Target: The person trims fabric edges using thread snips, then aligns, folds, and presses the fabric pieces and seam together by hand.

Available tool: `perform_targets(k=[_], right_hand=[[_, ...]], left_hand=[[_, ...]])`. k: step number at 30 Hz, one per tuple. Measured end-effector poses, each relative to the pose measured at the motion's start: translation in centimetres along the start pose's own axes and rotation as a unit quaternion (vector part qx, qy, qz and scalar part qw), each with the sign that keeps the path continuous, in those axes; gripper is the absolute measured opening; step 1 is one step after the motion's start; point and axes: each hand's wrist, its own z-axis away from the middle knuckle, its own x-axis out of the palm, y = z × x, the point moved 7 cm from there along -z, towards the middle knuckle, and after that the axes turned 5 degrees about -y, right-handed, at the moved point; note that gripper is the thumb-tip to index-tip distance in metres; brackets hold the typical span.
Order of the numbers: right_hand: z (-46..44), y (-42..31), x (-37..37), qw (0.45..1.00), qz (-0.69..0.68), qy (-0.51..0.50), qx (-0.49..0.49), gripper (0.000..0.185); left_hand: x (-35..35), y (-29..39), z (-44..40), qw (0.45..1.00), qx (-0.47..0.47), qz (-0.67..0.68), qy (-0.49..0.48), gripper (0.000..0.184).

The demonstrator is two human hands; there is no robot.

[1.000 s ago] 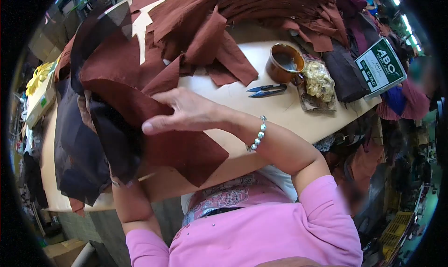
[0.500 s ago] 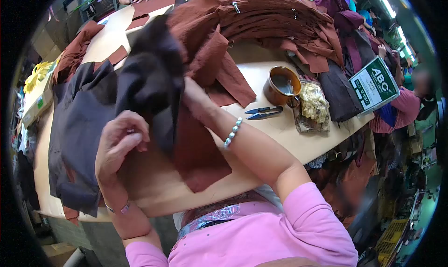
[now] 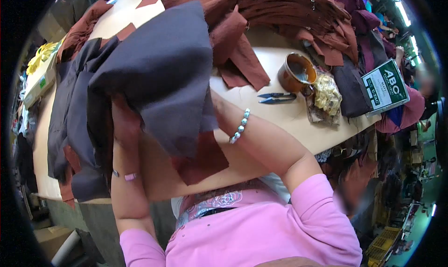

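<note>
A large dark grey cloth piece [image 3: 158, 62] is spread in the air over the table's near left part and covers most of both hands. My left hand [image 3: 125, 120] is under its lower left edge, blurred, with the fingers hidden. My right hand [image 3: 218, 109] shows only near the wrist at the cloth's right edge; its fingers are hidden behind the cloth. Below it lies a reddish-brown cloth piece [image 3: 201, 162] on the table. More dark cloth [image 3: 74, 122] hangs over the table's left edge.
Gathered brown cloth [image 3: 289, 10] with clips curves along the far side. On the right are blue thread snips [image 3: 277, 98], a brown mug [image 3: 295, 76], a crumpled yellowish bundle [image 3: 327, 95] and an ABC box [image 3: 386, 87]. A yellow item [image 3: 43, 56] is at left.
The dark cloth has spread out leftward and toward me over the brown piece. My left hand, uncovered half a second ago, is now partly beneath it.
</note>
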Motion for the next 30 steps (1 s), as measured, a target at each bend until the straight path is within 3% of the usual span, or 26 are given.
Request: perform_targets(k=[1,3,5,6,9,17,23,26,28,30], right_hand=[[0.0,-0.2,-0.2,1.000,0.011,0.001,-0.002,0.023],[0.2,-0.2,-0.4,0.999,0.033,0.003,-0.003,0.023],[0.6,-0.3,-0.6,0.999,0.044,0.002,-0.002,0.024],[1.1,-0.5,-0.7,0.999,0.045,0.003,-0.001,0.024],[1.7,-0.8,-1.2,0.999,0.050,0.007,0.000,0.025],[0.1,-3.5,-2.7,0.999,0.014,0.012,-0.036,0.028],[1.7,-7.3,0.2,0.992,-0.063,-0.046,-0.104,0.030],[-0.5,-4.2,-1.1,0.997,0.071,0.011,-0.039,0.031],[-1.8,-2.3,-3.5,0.935,0.347,0.054,0.056,0.029],[-2.7,-1.5,-4.5,0.873,0.479,0.058,0.072,0.030]], left_hand=[[0.6,-0.3,-0.5,0.994,-0.020,0.086,-0.059,0.033],[0.2,-1.2,-1.1,0.929,-0.083,0.210,-0.292,0.049],[-1.6,-2.7,-1.1,0.899,-0.158,0.223,-0.344,0.048],[-1.9,-4.3,-1.1,0.918,-0.204,0.181,-0.289,0.038],[-1.1,-6.4,-1.7,0.947,-0.234,0.118,-0.185,0.038],[-3.6,-2.8,-2.6,0.979,-0.160,0.033,-0.120,0.039],[-7.0,-0.6,-2.9,0.987,-0.134,-0.009,-0.092,0.041],[-7.1,-0.5,-2.8,0.986,-0.136,-0.020,-0.093,0.041],[-7.1,-0.3,-2.4,0.985,-0.139,-0.029,-0.094,0.041],[-7.1,-0.2,-2.0,0.985,-0.143,-0.035,-0.091,0.042]])
